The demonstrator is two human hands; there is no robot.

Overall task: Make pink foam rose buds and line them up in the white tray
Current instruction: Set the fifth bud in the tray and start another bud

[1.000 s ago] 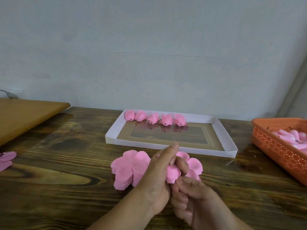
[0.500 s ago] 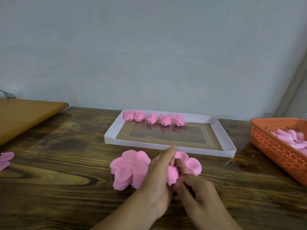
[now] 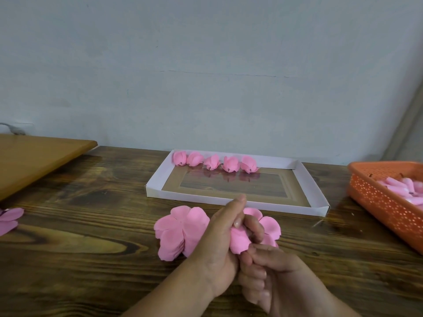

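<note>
Both hands have shifted little in the last second — the right hand (image 3: 281,277) has come back under the work, its fingers curled again below the petals. The left hand (image 3: 219,243) grips the foam bud (image 3: 239,241) from the 9 o'clock side, index finger extended toward 12 o'clock, thumb pressing the wrap; the right hand holds the bud's base from 5 o'clock, though what its fingers enclose cannot be seen.

To form the bud well, the person should probably roll each petal snugly round the core and keep the base pinched — foam springs open if released.

Flat petals (image 3: 180,229) lie on the table (image 3: 91,259) at the left hand's 9 o'clock. At 12 o'clock sits the white tray (image 3: 155,191), five finished buds (image 3: 212,162) lined along its far wall.
</note>
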